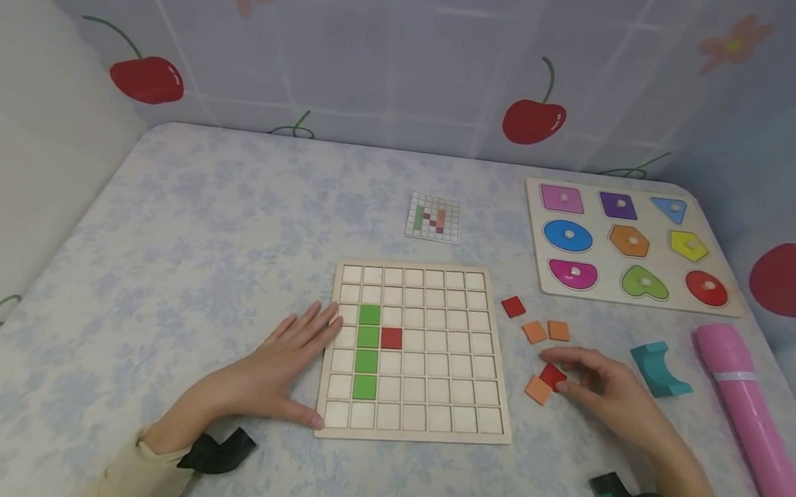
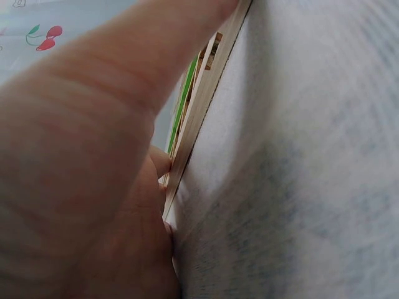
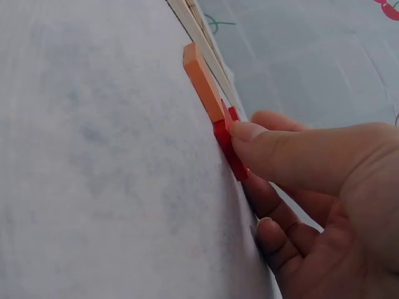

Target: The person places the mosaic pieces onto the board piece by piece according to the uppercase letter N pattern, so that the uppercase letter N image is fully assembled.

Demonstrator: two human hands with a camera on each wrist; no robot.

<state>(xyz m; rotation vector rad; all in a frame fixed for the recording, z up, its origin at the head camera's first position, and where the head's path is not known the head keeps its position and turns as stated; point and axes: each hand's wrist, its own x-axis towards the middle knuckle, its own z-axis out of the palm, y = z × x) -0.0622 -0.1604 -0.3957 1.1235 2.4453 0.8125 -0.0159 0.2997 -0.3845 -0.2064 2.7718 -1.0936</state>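
A wooden grid board [image 1: 438, 437] lies on the table, with several green tiles [image 1: 366, 361] in one column and a red tile [image 1: 391, 338] beside them. My left hand [image 1: 266, 373] rests spread at the board's left edge, fingertips and thumb touching its frame. To the right of the board, my right hand [image 1: 610, 391] pinches a loose red square tile [image 1: 553, 376] between thumb and index finger, low over the table. An orange tile [image 1: 538, 390] lies against that red one. In the right wrist view, the thumb [image 3: 274, 149] presses on the red tile [image 3: 229, 149].
Two orange tiles [image 1: 535, 331] and another red tile [image 1: 513, 306] lie nearby. A small pattern card [image 1: 426, 231] sits behind the board. At the right are a shape puzzle [image 1: 605, 286], a teal curved block [image 1: 658, 369] and a pink toy microphone [image 1: 750, 417].
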